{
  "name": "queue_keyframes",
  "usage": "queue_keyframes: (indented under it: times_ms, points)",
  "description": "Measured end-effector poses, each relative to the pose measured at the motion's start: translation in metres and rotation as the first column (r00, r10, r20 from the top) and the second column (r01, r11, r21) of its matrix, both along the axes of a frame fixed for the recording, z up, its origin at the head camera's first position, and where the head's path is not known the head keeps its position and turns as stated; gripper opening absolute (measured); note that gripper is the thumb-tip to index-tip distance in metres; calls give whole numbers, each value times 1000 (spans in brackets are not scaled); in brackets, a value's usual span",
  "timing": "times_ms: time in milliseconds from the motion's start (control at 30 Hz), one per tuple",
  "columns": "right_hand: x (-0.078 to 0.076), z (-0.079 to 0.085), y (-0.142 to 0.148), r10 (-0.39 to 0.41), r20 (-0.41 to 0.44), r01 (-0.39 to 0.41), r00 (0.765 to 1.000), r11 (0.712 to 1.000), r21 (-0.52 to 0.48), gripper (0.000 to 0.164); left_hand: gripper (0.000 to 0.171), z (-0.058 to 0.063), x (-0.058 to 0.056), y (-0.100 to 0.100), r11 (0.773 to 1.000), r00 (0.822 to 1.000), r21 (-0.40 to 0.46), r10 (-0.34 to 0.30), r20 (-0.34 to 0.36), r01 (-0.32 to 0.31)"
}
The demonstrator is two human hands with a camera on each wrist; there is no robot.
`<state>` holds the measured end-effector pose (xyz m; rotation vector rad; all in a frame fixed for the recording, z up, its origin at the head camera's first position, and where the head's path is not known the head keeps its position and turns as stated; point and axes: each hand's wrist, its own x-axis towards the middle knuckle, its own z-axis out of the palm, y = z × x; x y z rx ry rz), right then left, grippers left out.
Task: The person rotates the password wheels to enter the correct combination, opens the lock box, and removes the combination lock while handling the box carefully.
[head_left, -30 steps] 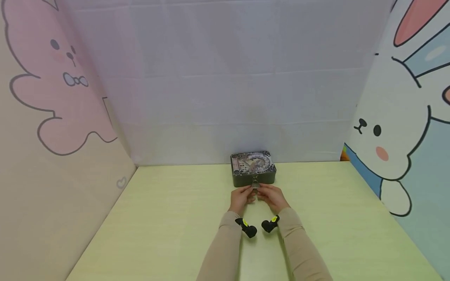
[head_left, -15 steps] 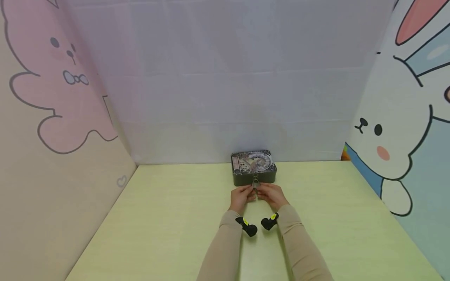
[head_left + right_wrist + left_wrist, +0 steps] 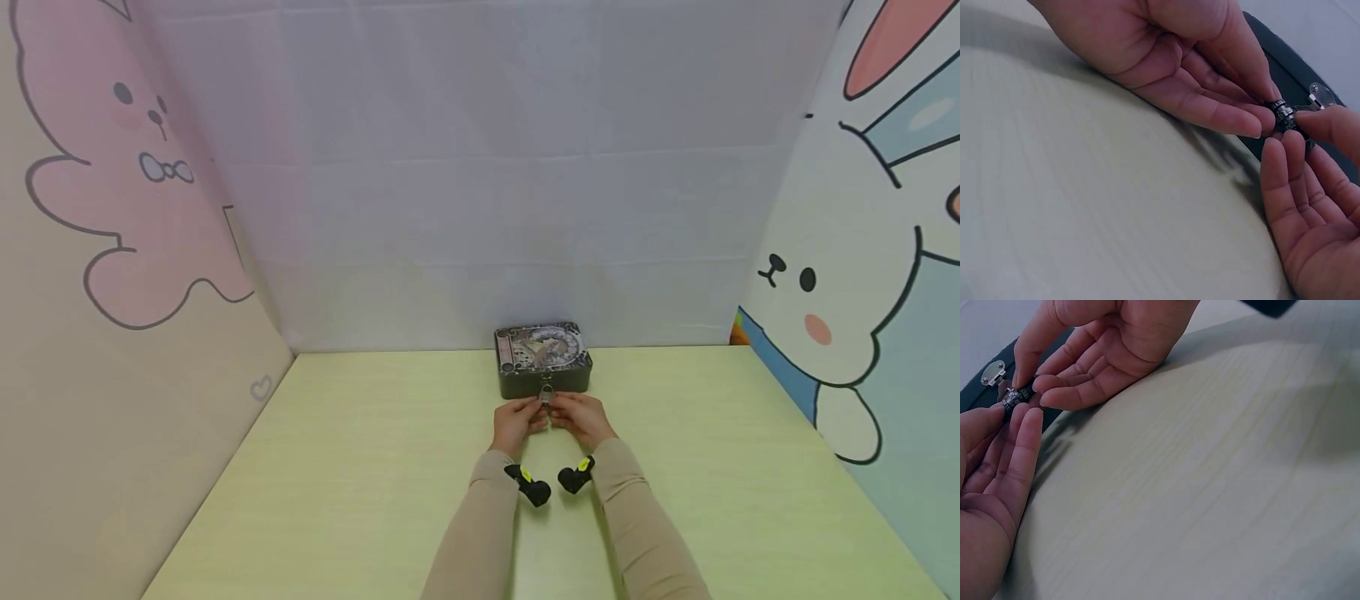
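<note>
Honestly, not a lot has changed over the last second: the head view has drifted a touch, but the tin box (image 3: 510,385) hasn't budged and both hands are still parked at its front, busy with the same little combination padlock (image 3: 1285,115). So my read is that the fiddling with the lock is still mid-way, since it still hangs at the hasp (image 3: 993,373) and doesn't look freed. The left hand (image 3: 513,422) pinches it from one side, thumb against the body, and the right hand (image 3: 587,419) has it pinched from the other, so they basically meet around it, just in front of the box. Whether the dials (image 3: 1015,397) have turned, I can't tell, and the digits are too small to read. Material-wise, the lock looks like metal, stubby and dark with paler rings banding it, and the hasp is shiny silver with a rounded plate. The box is a flat rectangle with softened corners and dark, plain-looking sides, while the lid (image 3: 543,347) has an ornate printed picture. Under it all is a pale yellow-green table (image 3: 360,458) with faint wood grain, and behind it a creased whitish cloth backdrop (image 3: 465,183). The sleeves (image 3: 474,517) are beige and wrinkle softly along the forearms.
</note>
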<state>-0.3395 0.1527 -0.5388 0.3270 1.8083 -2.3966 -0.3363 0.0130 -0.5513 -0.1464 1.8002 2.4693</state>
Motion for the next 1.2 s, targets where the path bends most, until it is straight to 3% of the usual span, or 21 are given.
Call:
queue_keyframes:
  times_ms: [300,467,600,800,1200]
  points:
    - [-1,-1,-1,-5,15,5,1000,1000,-18,42,23,0,0,-1,1000,1000,28,-3,4,3]
    - [3,3,1,7,18,-5,1000,996,-94,36,24,2,2,-2,1000,1000,21,-14,7,14]
    - [4,5,3,19,22,-16,1000,990,-140,41,25,4,3,-3,1000,1000,20,-21,9,21]
    - [4,5,4,41,14,-39,999,993,-113,54,25,3,2,-3,999,999,33,-21,27,20]
    - [6,2,2,38,-15,-40,999,995,-90,52,23,0,-1,0,999,999,32,-9,34,8]
